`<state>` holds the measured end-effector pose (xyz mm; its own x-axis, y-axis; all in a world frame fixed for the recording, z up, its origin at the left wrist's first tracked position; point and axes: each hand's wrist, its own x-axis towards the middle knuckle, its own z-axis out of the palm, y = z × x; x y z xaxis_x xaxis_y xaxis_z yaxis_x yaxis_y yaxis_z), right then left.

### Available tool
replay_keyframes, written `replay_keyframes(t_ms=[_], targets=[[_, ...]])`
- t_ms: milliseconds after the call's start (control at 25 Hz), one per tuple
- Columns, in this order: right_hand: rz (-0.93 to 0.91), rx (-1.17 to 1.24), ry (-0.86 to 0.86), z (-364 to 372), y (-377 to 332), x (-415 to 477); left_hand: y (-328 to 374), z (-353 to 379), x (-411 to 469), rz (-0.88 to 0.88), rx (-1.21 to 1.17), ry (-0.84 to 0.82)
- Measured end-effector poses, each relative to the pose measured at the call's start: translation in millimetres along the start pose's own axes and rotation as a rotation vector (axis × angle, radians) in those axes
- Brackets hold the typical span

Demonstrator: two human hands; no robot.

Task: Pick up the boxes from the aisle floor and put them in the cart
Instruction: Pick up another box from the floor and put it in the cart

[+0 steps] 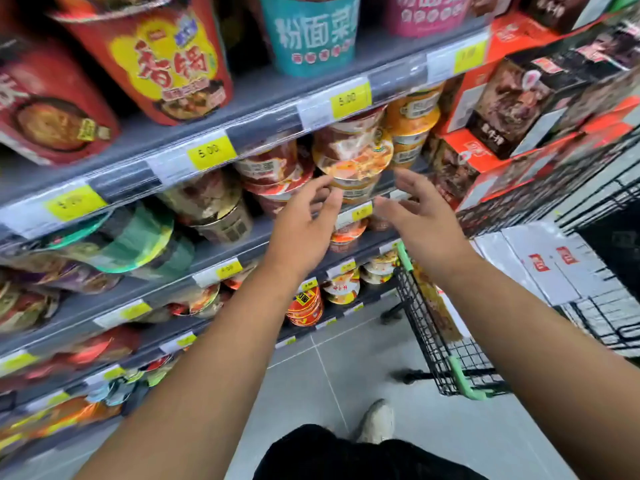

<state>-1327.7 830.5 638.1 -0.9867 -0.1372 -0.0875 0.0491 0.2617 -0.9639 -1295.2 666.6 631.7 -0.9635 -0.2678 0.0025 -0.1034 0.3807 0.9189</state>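
Plainly, both hands are empty: the left hand (304, 220) and right hand (420, 221) reach forward, fingers (325, 190) spread wide and holding nothing. Just beyond the fingers, noodle bowls (353, 157) sit on a shelf (263, 109). Right of the fingers, orange-and-dark boxes (512, 112) stand stacked above the black wire cart (424, 327).

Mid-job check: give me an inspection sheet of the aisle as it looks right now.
Surface: grey tiled floor; no boxes seen lying on the visible part.
Job's things: orange-and-black boxes stacked high at the wire cart; white boxes below them.
Clutter: noodle bowls crowd the shelves, blurred.
Hands: left hand and right hand both open and empty, raised in front of the bowls.
Cables: nothing seen.
Surroundings: yellow price tags on the shelf edges; a shoe on the floor.
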Motion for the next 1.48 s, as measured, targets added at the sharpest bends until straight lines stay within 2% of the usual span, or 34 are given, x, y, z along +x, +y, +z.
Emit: replay_keyframes(t_ms=[200,480,680,800,1040,1200,1480], targets=[[-0.115,0.119,-0.317,113,-39,-58,-26,-115,-83,0.032,-0.121,0.264],[-0.186,0.114,-0.664,291,-90,-185,-91,-281,-233,-0.056,0.024,0.546],[-0.212,0.133,-0.918,410,-119,-288,-128,-385,-339,-0.146,-0.025,0.788],[-0.212,0.145,-1.03,469,-128,-328,-151,-428,-382,-0.191,-0.015,0.909],[-0.276,0.023,-1.232,592,-150,-384,-192,-513,-450,-0.362,-0.035,1.168],[-0.327,0.003,-1.421,671,-174,-429,-206,-567,-500,-0.488,0.037,1.338],[-0.407,-0.046,-1.677,805,-193,-548,-250,-665,-619,-0.624,0.11,1.545]])
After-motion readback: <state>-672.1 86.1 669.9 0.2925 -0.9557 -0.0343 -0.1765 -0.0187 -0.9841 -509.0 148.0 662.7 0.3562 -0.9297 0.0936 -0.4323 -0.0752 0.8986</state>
